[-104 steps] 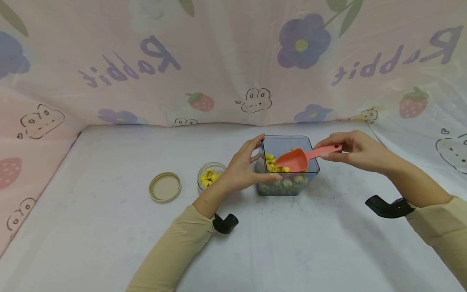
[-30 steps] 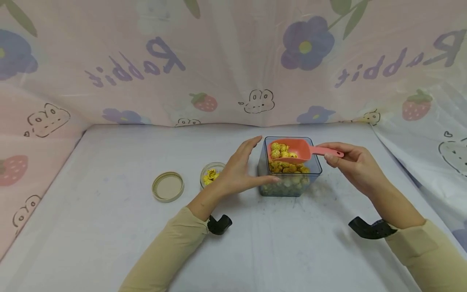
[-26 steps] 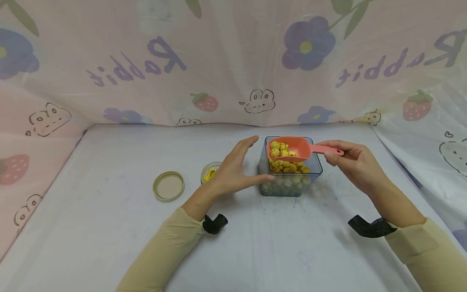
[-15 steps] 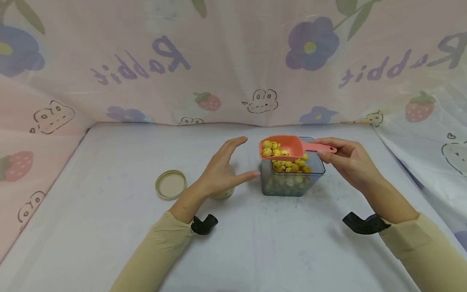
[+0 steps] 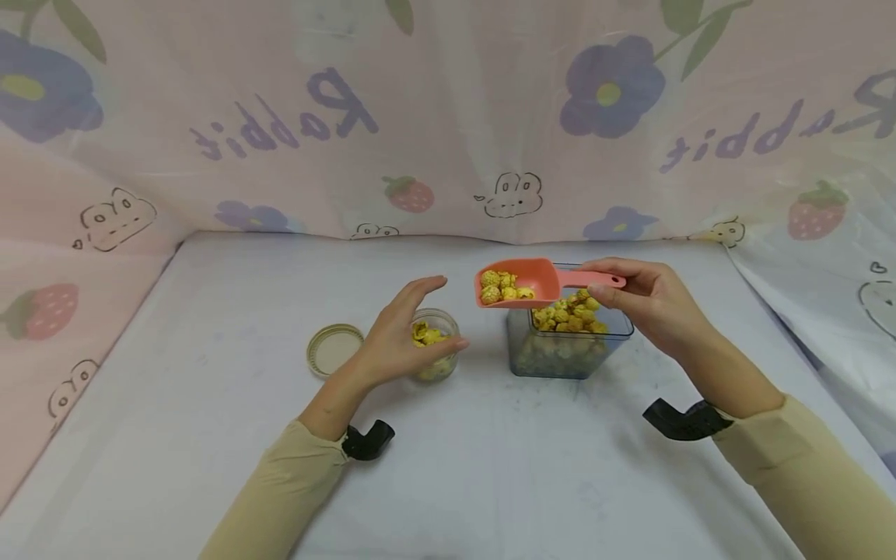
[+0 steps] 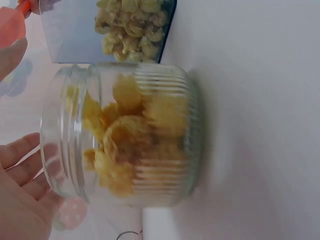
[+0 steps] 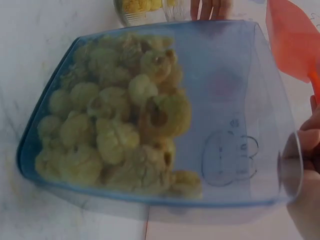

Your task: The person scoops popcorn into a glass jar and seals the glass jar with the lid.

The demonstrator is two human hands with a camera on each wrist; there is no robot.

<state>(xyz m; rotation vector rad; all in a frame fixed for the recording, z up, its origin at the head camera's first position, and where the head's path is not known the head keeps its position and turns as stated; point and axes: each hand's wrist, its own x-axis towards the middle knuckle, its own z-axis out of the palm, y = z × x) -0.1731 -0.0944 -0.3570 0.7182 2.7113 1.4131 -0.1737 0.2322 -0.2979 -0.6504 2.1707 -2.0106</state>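
Observation:
My right hand [image 5: 654, 303] pinches the handle of a coral scoop [image 5: 539, 281] that carries several pieces of yellow popcorn [image 5: 498, 288]. The scoop is level, above the left side of a clear bluish square container [image 5: 553, 358] partly filled with popcorn. Around the near left side of a small glass jar [image 5: 437, 365] my left hand [image 5: 392, 338] spreads, fingers and thumb apart. In the left wrist view, the ribbed jar [image 6: 125, 140] holds some popcorn and stands uncovered; the fingers are near its rim, and whether they touch is unclear.
A round cream lid [image 5: 334, 350] lies left of the jar on the white table cover [image 5: 490, 474]. Behind the table hangs a pink sheet [image 5: 448, 117] printed with flowers and rabbits. Each wrist wears a black camera mount [image 5: 369, 441].
My left hand has left the square container and moved left to the jar. After dipping into the popcorn, the scoop has come up loaded and travelled left, held by my right hand.

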